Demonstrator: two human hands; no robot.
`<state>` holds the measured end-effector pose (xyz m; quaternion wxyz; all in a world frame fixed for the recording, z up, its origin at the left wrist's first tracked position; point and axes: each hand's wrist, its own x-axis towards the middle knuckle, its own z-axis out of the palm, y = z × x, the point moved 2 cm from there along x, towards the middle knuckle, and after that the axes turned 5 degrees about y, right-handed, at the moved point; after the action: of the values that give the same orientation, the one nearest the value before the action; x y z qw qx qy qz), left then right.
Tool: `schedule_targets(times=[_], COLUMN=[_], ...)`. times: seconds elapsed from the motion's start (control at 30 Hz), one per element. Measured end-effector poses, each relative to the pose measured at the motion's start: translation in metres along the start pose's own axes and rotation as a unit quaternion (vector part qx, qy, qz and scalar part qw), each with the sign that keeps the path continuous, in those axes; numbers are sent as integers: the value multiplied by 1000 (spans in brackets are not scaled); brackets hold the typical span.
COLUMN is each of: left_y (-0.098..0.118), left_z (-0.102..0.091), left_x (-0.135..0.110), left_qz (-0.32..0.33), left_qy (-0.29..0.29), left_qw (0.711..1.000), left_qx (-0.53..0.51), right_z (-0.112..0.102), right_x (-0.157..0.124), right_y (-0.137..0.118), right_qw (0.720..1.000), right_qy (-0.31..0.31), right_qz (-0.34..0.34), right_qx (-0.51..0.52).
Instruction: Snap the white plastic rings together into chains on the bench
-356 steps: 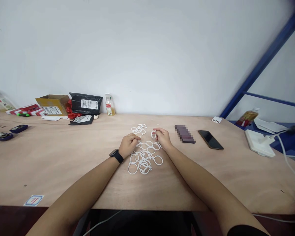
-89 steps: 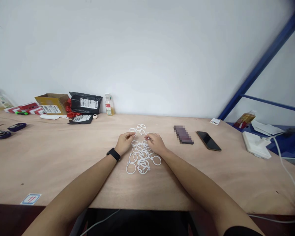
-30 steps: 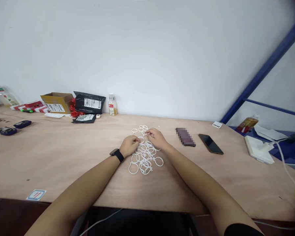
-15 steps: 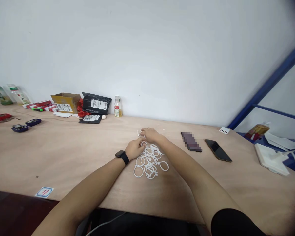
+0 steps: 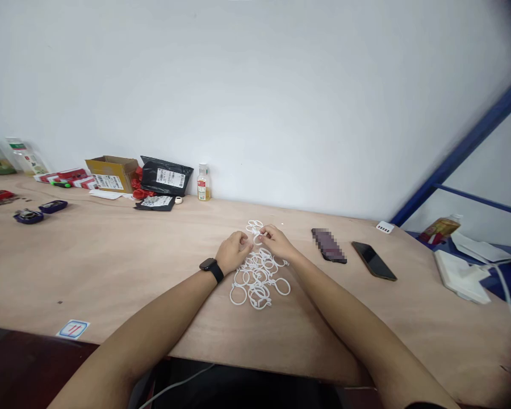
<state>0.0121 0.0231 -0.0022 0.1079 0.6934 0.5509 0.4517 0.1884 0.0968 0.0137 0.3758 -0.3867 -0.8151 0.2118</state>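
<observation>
Several white plastic curtain rings (image 5: 260,278) lie heaped and overlapping on the wooden table, between my forearms. Beyond the heap, my right hand (image 5: 275,241) pinches a single white curtain ring (image 5: 258,240) between thumb and fingers. A few more white rings (image 5: 254,223) sit just past its fingertips. My left hand (image 5: 233,251), with a black watch (image 5: 212,270) on the wrist, rests at the left side of the heap. Its thumb and curled fingers are apart, and nothing shows between them.
To the right lie a pixelated dark phone-shaped object (image 5: 329,245) and a black phone (image 5: 373,261). Along the wall stand a small bottle (image 5: 203,183), a black parcel bag (image 5: 166,176) and an open cardboard box (image 5: 112,174). A white power adapter (image 5: 460,276) is at far right.
My right hand has drawn back to the right, bringing a ring into view in its fingers. More rings show beyond the hands. My left hand's fingers have come apart from the right hand.
</observation>
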Motion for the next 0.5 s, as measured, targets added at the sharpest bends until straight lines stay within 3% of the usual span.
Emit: schedule_targets(times=[0.17,0.3,0.43,0.5], left_y=[7,13,14,12], left_z=[0,-3,-7,-7], left_x=[-1,-2,-1,-2], left_qz=[68,62,42,5], left_qy=[-29,-28,-7,5], left_qw=[993,993,994,995], left_qx=[-91,-96,-98,-102], right_z=[-11,-16,-18,-21], right_x=[-30,-47,-55,-54], right_y=[-19,-31,-30,-26], right_qw=[997,997,996,992], right_qy=[-23,-32,26,74], right_qz=[-12,-35,-36,7], right_qx=[70,61,74,105])
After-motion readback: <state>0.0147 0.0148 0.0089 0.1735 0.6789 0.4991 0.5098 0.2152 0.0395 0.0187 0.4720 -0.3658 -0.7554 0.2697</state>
